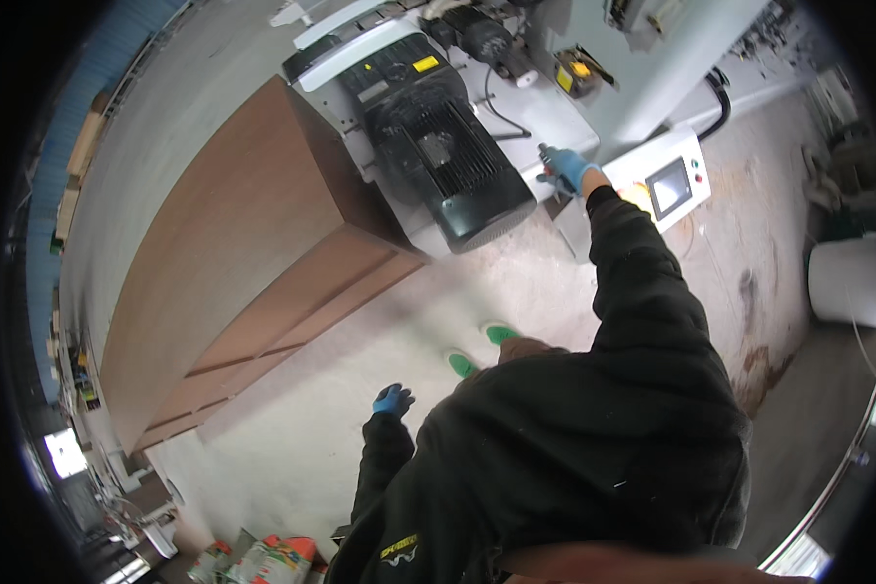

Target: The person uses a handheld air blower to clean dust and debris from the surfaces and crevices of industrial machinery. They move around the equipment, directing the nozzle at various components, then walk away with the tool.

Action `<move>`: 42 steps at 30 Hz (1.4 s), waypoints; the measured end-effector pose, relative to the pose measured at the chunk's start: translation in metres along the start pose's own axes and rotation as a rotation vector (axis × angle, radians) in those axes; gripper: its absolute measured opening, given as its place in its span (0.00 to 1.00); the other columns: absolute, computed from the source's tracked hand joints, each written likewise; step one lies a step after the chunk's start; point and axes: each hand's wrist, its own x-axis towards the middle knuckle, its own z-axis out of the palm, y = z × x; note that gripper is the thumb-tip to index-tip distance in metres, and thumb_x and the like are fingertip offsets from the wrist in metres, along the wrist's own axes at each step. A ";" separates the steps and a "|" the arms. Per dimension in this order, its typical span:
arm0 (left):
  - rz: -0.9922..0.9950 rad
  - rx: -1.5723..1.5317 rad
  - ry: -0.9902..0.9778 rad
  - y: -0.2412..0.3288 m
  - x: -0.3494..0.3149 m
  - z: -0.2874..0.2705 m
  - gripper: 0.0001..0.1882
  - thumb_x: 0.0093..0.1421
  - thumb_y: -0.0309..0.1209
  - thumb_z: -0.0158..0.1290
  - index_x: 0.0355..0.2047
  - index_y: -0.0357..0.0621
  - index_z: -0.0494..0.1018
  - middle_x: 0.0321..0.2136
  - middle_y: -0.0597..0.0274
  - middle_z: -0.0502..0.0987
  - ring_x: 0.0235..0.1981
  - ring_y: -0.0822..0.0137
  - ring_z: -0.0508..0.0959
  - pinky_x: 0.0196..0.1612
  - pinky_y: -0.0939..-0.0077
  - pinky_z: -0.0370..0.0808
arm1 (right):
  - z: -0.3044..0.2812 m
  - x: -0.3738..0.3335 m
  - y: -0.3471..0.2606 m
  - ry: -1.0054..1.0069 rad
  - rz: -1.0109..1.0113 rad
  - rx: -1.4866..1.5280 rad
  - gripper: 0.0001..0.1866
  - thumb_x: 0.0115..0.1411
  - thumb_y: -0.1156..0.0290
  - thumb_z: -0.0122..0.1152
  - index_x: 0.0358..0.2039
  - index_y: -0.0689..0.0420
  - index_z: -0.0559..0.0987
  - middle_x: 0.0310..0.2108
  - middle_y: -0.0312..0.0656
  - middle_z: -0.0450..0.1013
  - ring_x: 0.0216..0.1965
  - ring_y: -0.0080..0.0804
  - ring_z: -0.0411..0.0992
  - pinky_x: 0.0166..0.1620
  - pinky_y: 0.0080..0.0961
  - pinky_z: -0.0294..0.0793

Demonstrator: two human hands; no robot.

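Note:
My right hand (566,172), in a blue glove, reaches forward beside the machine. Its fingers are closed round a small dark-grey handheld tool (546,152), whose exact kind I cannot make out. Just left of that hand is a large black finned motor (462,165), mounted on a pale grey machine bed (579,131). A white control box (674,180) with a screen and coloured buttons stands to the right, close to my right wrist. My left hand (392,400), also gloved in blue, hangs low at my side, its fingers loosely bent and apart, holding nothing.
A big brown board-built table (224,234) with a curved edge adjoins the motor on the left. Green-topped shoes (462,364) show on the pale floor below me. Colourful bags (277,560) lie at the lower left. A white drum-like object (849,282) stands far right.

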 end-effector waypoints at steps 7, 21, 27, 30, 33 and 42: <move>-0.094 0.253 0.053 0.026 0.019 -0.014 0.17 0.62 0.31 0.48 0.51 0.42 0.68 0.44 0.42 0.75 0.36 0.47 0.79 0.33 0.59 0.79 | -0.004 -0.044 0.040 0.155 0.828 0.988 0.22 0.65 0.48 0.47 0.28 0.55 0.71 0.19 0.38 0.68 0.13 0.26 0.65 0.18 0.25 0.67; 0.014 0.396 -0.020 0.072 0.020 0.176 0.17 0.61 0.34 0.53 0.48 0.40 0.71 0.37 0.50 0.79 0.31 0.58 0.81 0.29 0.68 0.77 | -0.082 0.157 0.041 -0.008 0.629 0.905 0.21 0.64 0.48 0.48 0.29 0.54 0.71 0.26 0.44 0.78 0.08 0.19 0.62 0.13 0.19 0.60; 0.078 0.433 -0.151 0.071 -0.002 0.239 0.16 0.63 0.35 0.52 0.48 0.39 0.71 0.37 0.50 0.80 0.31 0.59 0.81 0.32 0.72 0.78 | -0.078 0.150 0.001 -0.273 0.524 0.514 0.21 0.64 0.50 0.48 0.25 0.56 0.73 0.23 0.39 0.73 0.15 0.26 0.65 0.18 0.23 0.63; 0.017 0.441 -0.055 0.068 -0.001 0.229 0.16 0.62 0.33 0.52 0.48 0.38 0.71 0.37 0.47 0.79 0.30 0.56 0.81 0.32 0.67 0.79 | -0.064 0.143 -0.010 -0.531 0.549 0.399 0.24 0.63 0.48 0.46 0.30 0.58 0.76 0.25 0.41 0.78 0.11 0.21 0.61 0.14 0.19 0.57; -0.021 0.435 0.042 0.063 0.006 0.206 0.17 0.61 0.31 0.52 0.50 0.39 0.69 0.38 0.44 0.78 0.28 0.53 0.80 0.32 0.62 0.80 | -0.064 0.144 -0.030 -0.419 0.537 0.579 0.26 0.63 0.45 0.45 0.30 0.56 0.76 0.25 0.40 0.78 0.10 0.19 0.60 0.12 0.17 0.56; -0.102 0.370 0.021 0.059 0.025 0.152 0.15 0.59 0.33 0.51 0.46 0.41 0.70 0.35 0.47 0.79 0.28 0.54 0.80 0.28 0.63 0.77 | -0.054 0.174 -0.151 -0.299 0.513 1.038 0.15 0.65 0.59 0.51 0.37 0.60 0.71 0.31 0.39 0.68 0.32 0.34 0.77 0.22 0.20 0.69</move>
